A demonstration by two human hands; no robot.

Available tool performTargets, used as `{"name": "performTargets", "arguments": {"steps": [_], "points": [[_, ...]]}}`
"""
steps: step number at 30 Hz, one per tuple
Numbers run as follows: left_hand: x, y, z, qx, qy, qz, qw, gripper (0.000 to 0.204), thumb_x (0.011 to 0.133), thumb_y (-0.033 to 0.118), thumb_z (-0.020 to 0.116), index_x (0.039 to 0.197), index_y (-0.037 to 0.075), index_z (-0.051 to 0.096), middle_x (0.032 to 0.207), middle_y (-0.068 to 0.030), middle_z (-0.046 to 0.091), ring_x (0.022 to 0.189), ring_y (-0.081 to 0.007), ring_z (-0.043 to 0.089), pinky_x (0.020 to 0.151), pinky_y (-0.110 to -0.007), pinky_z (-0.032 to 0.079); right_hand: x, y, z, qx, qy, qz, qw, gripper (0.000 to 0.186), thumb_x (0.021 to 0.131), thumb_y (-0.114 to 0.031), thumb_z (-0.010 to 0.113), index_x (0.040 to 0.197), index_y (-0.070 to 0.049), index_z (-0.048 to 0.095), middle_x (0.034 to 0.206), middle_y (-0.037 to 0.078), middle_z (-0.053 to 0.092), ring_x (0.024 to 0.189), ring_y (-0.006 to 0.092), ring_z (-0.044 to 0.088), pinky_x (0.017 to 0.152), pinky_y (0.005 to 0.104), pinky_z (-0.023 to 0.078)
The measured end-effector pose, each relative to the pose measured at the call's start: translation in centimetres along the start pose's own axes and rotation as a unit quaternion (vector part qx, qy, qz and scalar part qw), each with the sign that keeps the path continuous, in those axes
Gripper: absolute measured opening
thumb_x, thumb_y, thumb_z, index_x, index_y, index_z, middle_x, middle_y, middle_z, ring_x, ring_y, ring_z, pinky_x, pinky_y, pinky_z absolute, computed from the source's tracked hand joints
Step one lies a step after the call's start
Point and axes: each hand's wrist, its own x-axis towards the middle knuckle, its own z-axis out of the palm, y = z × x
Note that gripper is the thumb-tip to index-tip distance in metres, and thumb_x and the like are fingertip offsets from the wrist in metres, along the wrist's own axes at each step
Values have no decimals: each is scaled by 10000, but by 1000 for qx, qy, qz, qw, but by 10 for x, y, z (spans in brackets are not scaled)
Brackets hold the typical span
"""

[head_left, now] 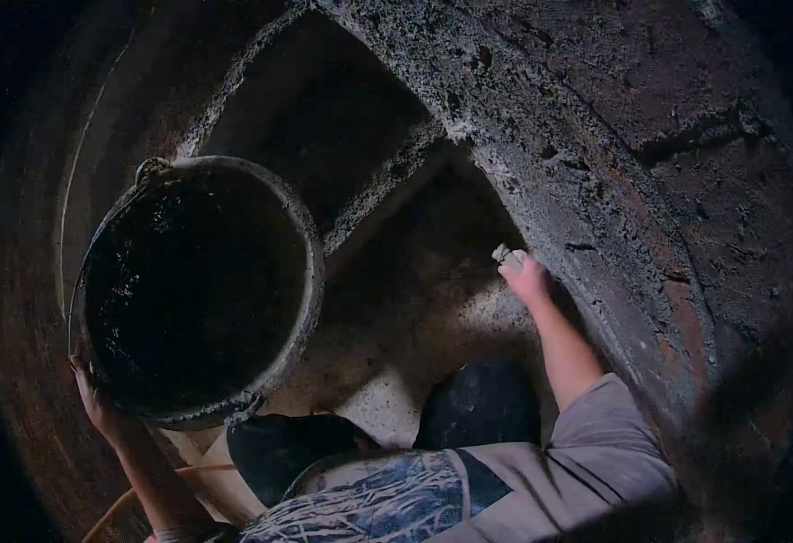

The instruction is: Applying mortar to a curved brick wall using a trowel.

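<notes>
A large round bucket (310,262) with a pale, crusted rim is at the left, its inside dark and its contents hard to make out. My left hand (96,398) is closed at the bucket's lower left side, where the thin wire handle (74,303) comes down; some fingers are hidden. My right hand (528,279) reaches out beside the rough wall and is closed around a small pale grey lump (508,256), which looks like mortar or stone. The lump is held in the fingertips, close to the wall's lower edge.
A rough, mortar-crusted brick wall (596,181) slants along the right. Crusted grey strips (383,185) cross the dark area ahead. Below me are my dark-clad knees (478,407) and a patchily lit floor (383,407). A curved brown band (111,516) is at lower left.
</notes>
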Motion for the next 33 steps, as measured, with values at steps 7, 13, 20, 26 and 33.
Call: {"name": "performTargets", "arguments": {"steps": [7, 13, 20, 26, 33], "points": [[-6, 5, 13, -51, -5, 15, 999, 477, 982, 337, 285, 1347, 47, 386, 1322, -156, 410, 1123, -257, 477, 925, -371, 401, 35, 4, 31, 116, 56, 35, 991, 300, 696, -247, 673, 914, -53, 603, 724, 143, 620, 656, 338, 582, 597, 394, 457], [7, -9, -11, -84, -49, -16, 995, 456, 981, 297, 268, 1338, 46, 399, 1313, -162, 416, 1109, -261, 482, 920, -373, 399, 22, -24, 34, 8, 74, 10, 997, 296, 704, -236, 663, 931, -55, 605, 745, 152, 625, 666, 350, 578, 611, 409, 462], [9, -22, -7, -71, -29, 30, 997, 456, 979, 294, 267, 1333, 41, 405, 1298, -162, 425, 1102, -252, 484, 907, -354, 405, 19, -12, 50, 57, 121, 19, 991, 322, 707, -224, 664, 985, -72, 606, 778, 156, 627, 692, 372, 578, 632, 425, 468], [2, -12, 3, -69, -16, 55, 996, 454, 979, 292, 272, 1326, 34, 412, 1265, -159, 441, 1077, -244, 488, 893, -342, 406, 15, -22, 58, 73, 120, 21, 990, 366, 713, -220, 667, 1051, -93, 606, 824, 153, 636, 724, 380, 585, 645, 425, 474], [-8, 3, 10, -80, -12, 70, 994, 445, 984, 291, 294, 1312, 20, 426, 1174, -151, 479, 1001, -234, 499, 867, -330, 401, 7, -35, 40, 76, 127, 1, 989, 341, 706, -219, 676, 1022, -107, 618, 795, 145, 628, 706, 372, 578, 621, 432, 462]]}}
